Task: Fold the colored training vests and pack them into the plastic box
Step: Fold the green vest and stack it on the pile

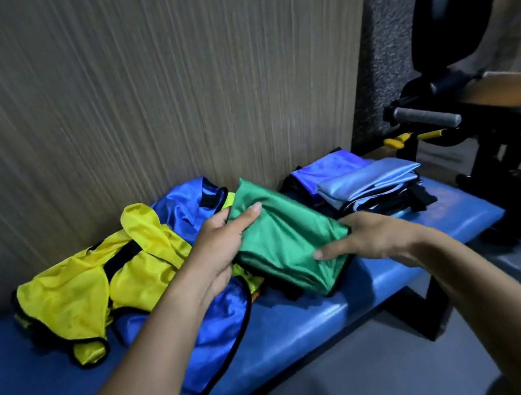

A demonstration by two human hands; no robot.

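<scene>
While gripping the folded green vest [289,237] — left hand [221,242] thumb-over at far end, right hand [369,237] pinching near edge.

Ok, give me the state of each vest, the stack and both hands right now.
green vest: folded, held at both ends above the bench
yellow vest: unfolded, crumpled on the blue bench
blue vest: unfolded, spread under the left arm
folded stack: piled at the bench's right end
left hand: grips the green vest
right hand: holds the green vest's near end
</scene>
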